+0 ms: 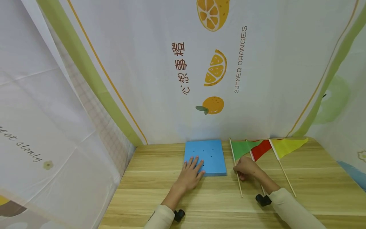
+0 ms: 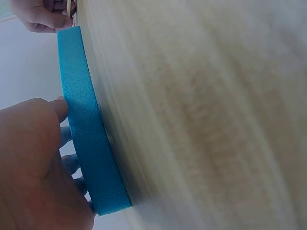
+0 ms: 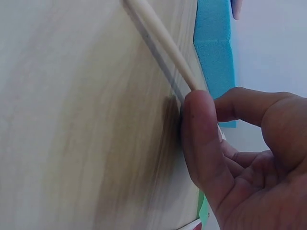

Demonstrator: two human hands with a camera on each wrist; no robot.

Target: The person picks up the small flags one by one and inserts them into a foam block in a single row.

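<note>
A blue foam block (image 1: 204, 157) with several small dark holes in its top lies at the table's far side. My left hand (image 1: 190, 175) rests on its near left part with fingers spread straight; the left wrist view shows the foam's side (image 2: 91, 129) beside that hand. To the right of the block, my right hand (image 1: 246, 168) pinches the wooden stick of a green pennant flag (image 1: 241, 149) between thumb and fingers. In the right wrist view this stick (image 3: 165, 40) runs just above the tabletop. A red flag (image 1: 261, 150) lies beside it, its stick partly hidden by my right hand.
Farther right lies a yellow pennant flag (image 1: 287, 147) on its own stick. The wood-grain table (image 1: 217, 206) meets a white curtain (image 1: 154, 95) printed with oranges at its back edge. More printed cloth (image 1: 57, 127) hangs on the left.
</note>
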